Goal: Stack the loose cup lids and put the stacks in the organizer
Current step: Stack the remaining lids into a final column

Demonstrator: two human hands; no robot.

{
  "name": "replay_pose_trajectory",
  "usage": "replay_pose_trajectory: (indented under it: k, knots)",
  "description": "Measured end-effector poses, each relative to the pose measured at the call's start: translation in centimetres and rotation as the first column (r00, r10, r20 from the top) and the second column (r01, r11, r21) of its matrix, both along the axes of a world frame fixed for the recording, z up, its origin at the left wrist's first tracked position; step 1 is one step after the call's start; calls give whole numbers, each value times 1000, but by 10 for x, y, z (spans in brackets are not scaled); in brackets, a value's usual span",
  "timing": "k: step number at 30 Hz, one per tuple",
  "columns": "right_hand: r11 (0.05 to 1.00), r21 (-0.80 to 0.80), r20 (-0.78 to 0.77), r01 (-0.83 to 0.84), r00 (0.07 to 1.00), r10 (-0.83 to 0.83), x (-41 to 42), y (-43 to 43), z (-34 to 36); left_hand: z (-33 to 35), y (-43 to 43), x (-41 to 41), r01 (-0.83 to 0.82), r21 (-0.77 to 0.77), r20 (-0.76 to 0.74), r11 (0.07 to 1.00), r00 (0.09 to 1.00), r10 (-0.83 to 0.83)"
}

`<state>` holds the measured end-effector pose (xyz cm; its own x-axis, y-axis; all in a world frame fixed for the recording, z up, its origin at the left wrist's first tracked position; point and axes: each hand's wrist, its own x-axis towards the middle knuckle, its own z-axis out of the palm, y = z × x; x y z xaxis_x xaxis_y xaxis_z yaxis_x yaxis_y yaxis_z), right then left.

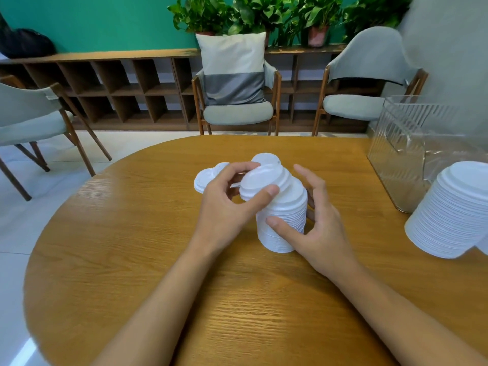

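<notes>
Both bare forearms reach forward. The left hand (227, 207) pinches a lid (261, 179) between thumb and fingers; the right hand (319, 228) cups the lid stack (290, 204).

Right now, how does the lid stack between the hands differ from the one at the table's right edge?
The middle stack is gripped by the right hand; the right stack stands untouched. The left hand holds a tilted lid on the middle stack; the right stack's top lid lies flat. The right stack looks wider than the middle stack. Both are white, on the table.
</notes>
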<state>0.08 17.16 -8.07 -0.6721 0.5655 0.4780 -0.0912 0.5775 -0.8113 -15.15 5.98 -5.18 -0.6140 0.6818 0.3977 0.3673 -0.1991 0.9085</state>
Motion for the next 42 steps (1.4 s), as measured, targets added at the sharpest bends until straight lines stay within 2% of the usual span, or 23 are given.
replay_pose_trajectory:
  k: [5,9,14,20,23,32,37,39,40,42]
  knots:
    - [999,44,-7,-5,1000,5,0,1,-1,-4,6,13,7,-87,-76,996,997,-14]
    - [999,46,-9,-8,1000,9,0,2,-3,-2,5,14,45,-109,-61,993,997,-52]
    - [999,39,7,0,1000,0,0,2,-2,6,0,8,131,-110,33,985,991,-129]
    - [1000,-11,-4,-14,1000,14,0,0,0,3,5,15,66,-98,6,993,998,-66]
    - [1000,13,-5,-14,1000,14,0,0,-1,1,8,16,31,-101,-39,994,999,-35]
    - [999,23,46,-27,999,26,3,1,1,-6,7,20,102,-71,85,992,992,-96]
    - [999,43,63,-28,998,25,3,0,2,-8,3,4,159,-107,-6,982,987,-160]
    - [999,51,68,-19,998,15,3,-1,3,-12,0,-14,64,-100,-56,993,996,-70]
    - [998,53,71,-18,997,14,3,-1,4,-16,0,-25,-41,-98,-107,994,994,31]
    - [999,51,77,-14,997,10,3,-2,4,-28,2,-49,-285,-114,-286,952,927,243]
